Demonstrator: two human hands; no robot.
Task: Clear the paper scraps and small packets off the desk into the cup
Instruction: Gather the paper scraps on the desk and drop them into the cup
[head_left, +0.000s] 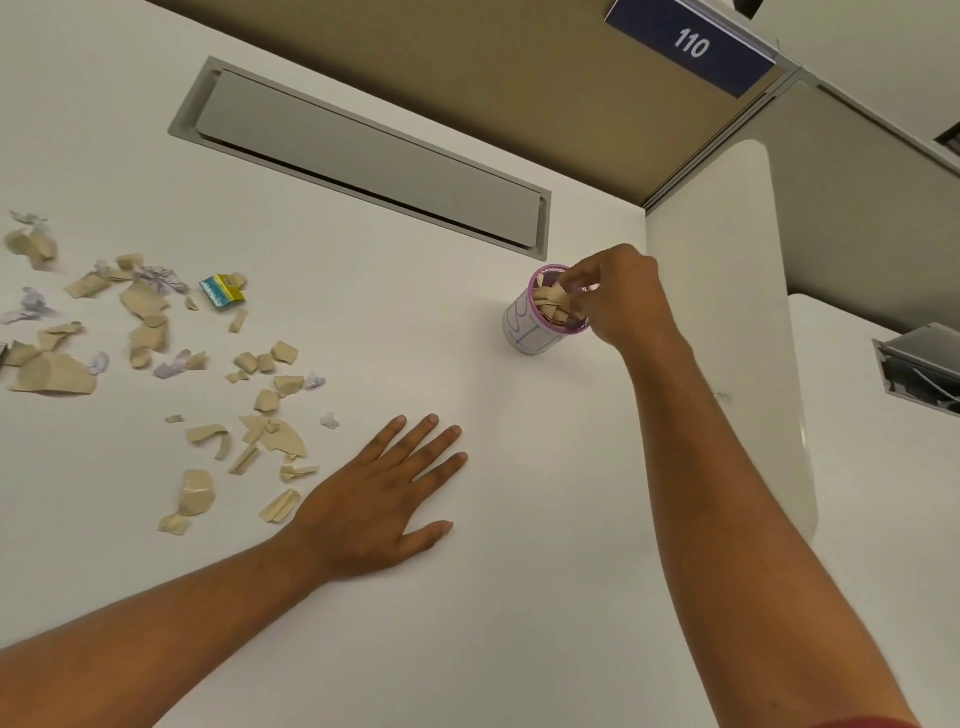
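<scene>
A white cup (527, 327) with a purple rim stands on the white desk (467, 597), holding several tan paper scraps. My right hand (618, 301) hovers over its mouth, fingertips curled down into the opening among the scraps. Whether they pinch a scrap is hidden. Flat on the desk lies my left hand (384, 504), fingers spread and straight, just right of the scattered scraps. Tan torn paper scraps (270, 436) and crumpled white bits (166, 275) litter the desk's left side. A small yellow and blue packet (222, 292) lies among them.
A grey cable-tray flap (363, 156) is set into the desk behind the scraps. A white partition (727, 312) rises right of the cup, with a blue sign reading 110 (691, 44) above. An open cable box (919, 369) sits at far right.
</scene>
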